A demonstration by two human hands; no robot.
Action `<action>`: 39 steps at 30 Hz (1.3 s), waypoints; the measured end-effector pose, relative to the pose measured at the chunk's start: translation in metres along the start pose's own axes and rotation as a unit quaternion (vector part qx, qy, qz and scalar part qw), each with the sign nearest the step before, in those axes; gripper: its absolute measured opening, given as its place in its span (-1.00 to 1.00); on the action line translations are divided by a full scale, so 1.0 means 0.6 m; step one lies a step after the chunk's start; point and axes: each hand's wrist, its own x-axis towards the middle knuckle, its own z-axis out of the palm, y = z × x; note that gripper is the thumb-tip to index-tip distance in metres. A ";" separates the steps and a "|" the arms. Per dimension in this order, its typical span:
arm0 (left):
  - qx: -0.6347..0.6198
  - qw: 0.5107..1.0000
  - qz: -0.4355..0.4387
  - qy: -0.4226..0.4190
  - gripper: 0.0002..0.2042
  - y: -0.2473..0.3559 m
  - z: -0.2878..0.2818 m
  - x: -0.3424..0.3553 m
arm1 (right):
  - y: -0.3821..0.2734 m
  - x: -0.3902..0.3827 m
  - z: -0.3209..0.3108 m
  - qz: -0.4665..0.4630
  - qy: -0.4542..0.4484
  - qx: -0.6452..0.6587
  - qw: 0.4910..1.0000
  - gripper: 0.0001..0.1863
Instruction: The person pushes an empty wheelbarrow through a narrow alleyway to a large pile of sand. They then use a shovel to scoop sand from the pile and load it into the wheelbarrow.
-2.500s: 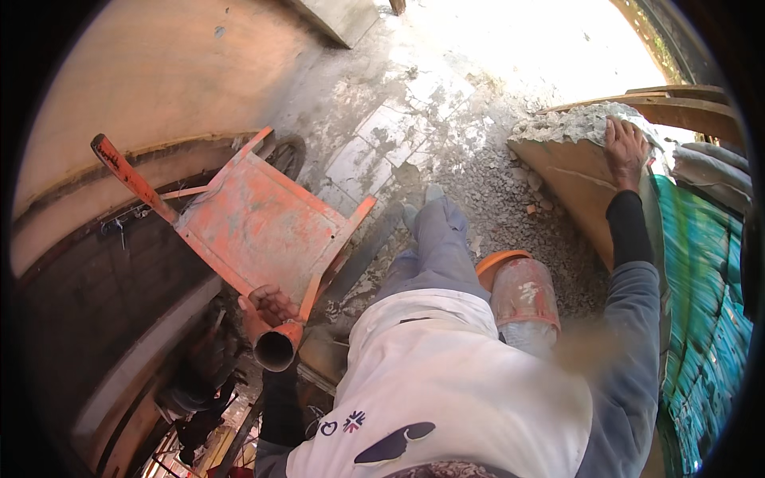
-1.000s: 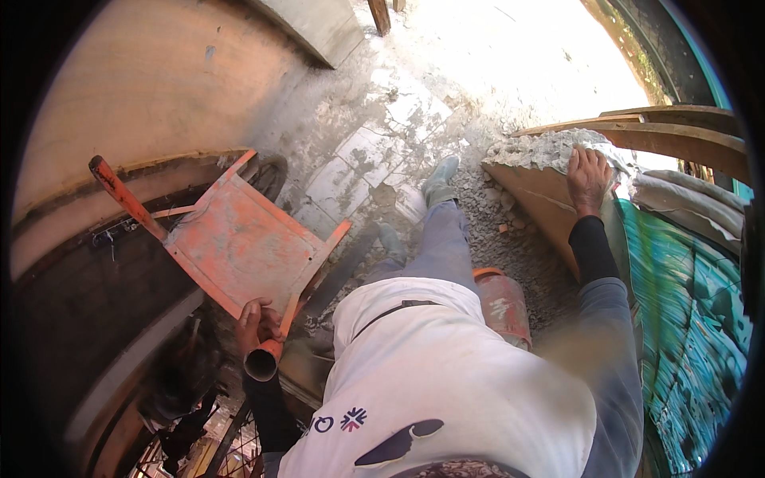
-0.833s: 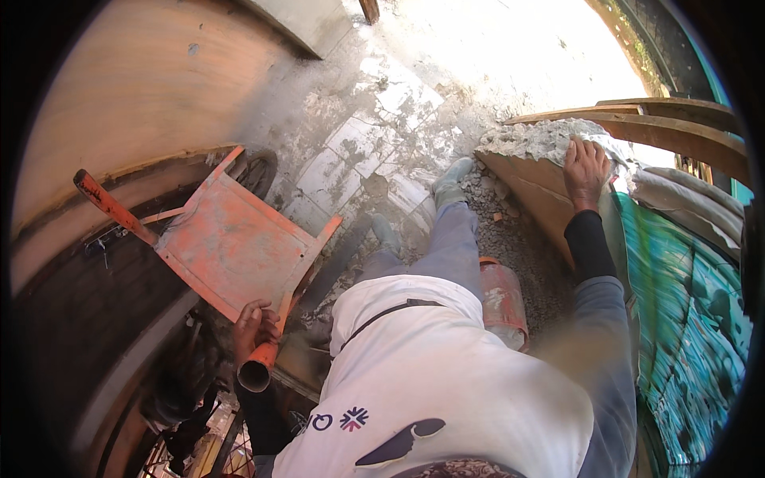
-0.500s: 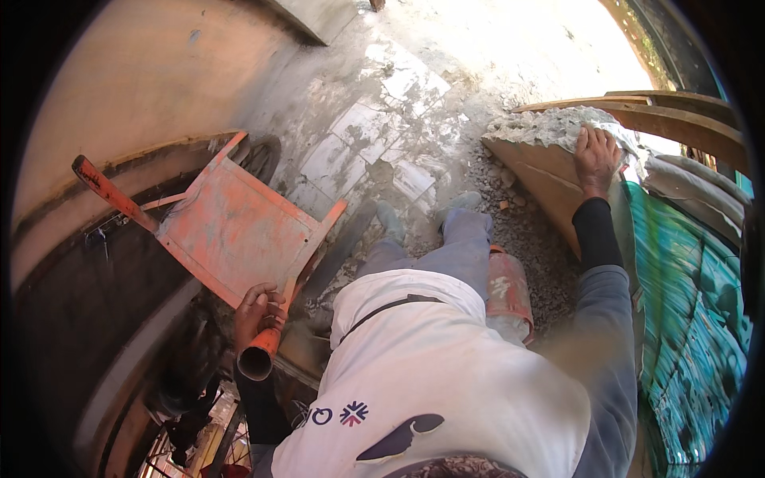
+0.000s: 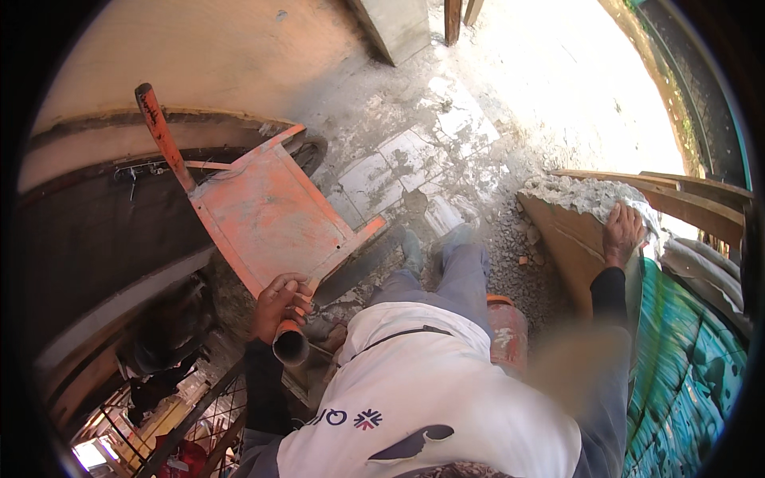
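At the left, my left hand [image 5: 279, 306] is curled around the end of an orange metal tube handle [image 5: 291, 344], whose hollow end faces me. The handle belongs to an orange wheelbarrow-like cart [image 5: 259, 207] with a flat, scuffed panel and a second handle [image 5: 162, 131] sticking up at its far left. Part of a dark wheel [image 5: 311, 153] shows behind the panel. Over at the right, my right hand [image 5: 623, 233] lies with fingers outstretched on the rough grey top edge of a brown wall or slab [image 5: 567, 231].
A red bucket [image 5: 508, 328] stands by my legs, beside grey gravel [image 5: 510, 267]. Broken, dusty tiles [image 5: 382, 179] cover the floor ahead. Wooden planks [image 5: 685, 199] and a green-blue sheet [image 5: 677, 374] are at the right; a metal grille [image 5: 143, 422] is at lower left.
The view has shifted, so the cart and wall sit further right and lower. My left hand stays at the handle and my right hand stays on the rough edge.
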 end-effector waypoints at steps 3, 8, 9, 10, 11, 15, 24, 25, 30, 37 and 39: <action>-0.028 0.999 0.002 0.026 -0.64 0.001 -0.001 0.002 | -0.005 0.002 -0.004 0.008 0.000 -0.001 1.000 -0.65; -0.048 0.993 -0.003 0.108 -0.63 -0.018 -0.014 0.004 | -0.003 0.008 0.005 -0.021 -0.014 -0.026 0.999 -0.66; -0.045 0.992 -0.004 0.119 -0.63 -0.013 -0.014 -0.004 | -0.010 0.014 0.009 -0.016 -0.025 -0.027 0.999 -0.65; -0.039 0.992 0.000 0.117 -0.63 -0.002 -0.009 0.005 | -0.001 0.022 0.004 -0.013 -0.062 -0.044 0.997 -0.64; -0.031 0.992 0.002 0.122 -0.63 0.012 -0.005 0.007 | -0.034 0.046 -0.025 0.043 -0.191 -0.112 0.974 -0.63; -0.021 0.992 -0.033 0.118 -0.59 -0.008 -0.018 0.000 | -0.002 0.004 0.001 0.007 -0.112 -0.041 0.993 -0.63; 0.003 0.989 -0.134 0.063 -0.49 0.015 -0.017 0.006 | -0.003 0.009 0.002 -0.020 -0.070 -0.013 0.997 -0.60; -0.008 0.988 -0.144 0.056 -0.48 0.005 -0.024 0.011 | -0.013 0.014 -0.020 -0.026 -0.072 -0.003 0.997 -0.60; 0.091 0.972 -0.217 0.006 -0.45 0.000 -0.027 0.054 | 0.034 0.010 0.042 -0.050 -0.043 -0.080 0.995 -0.60; 0.012 0.985 -0.159 0.069 -0.45 -0.061 -0.059 0.094 | -0.096 0.111 -0.023 -0.051 -0.008 -0.068 0.996 -0.60; -0.016 0.987 -0.143 0.074 -0.45 -0.069 -0.066 0.101 | -0.155 0.165 -0.030 -0.052 -0.077 0.007 0.996 -0.61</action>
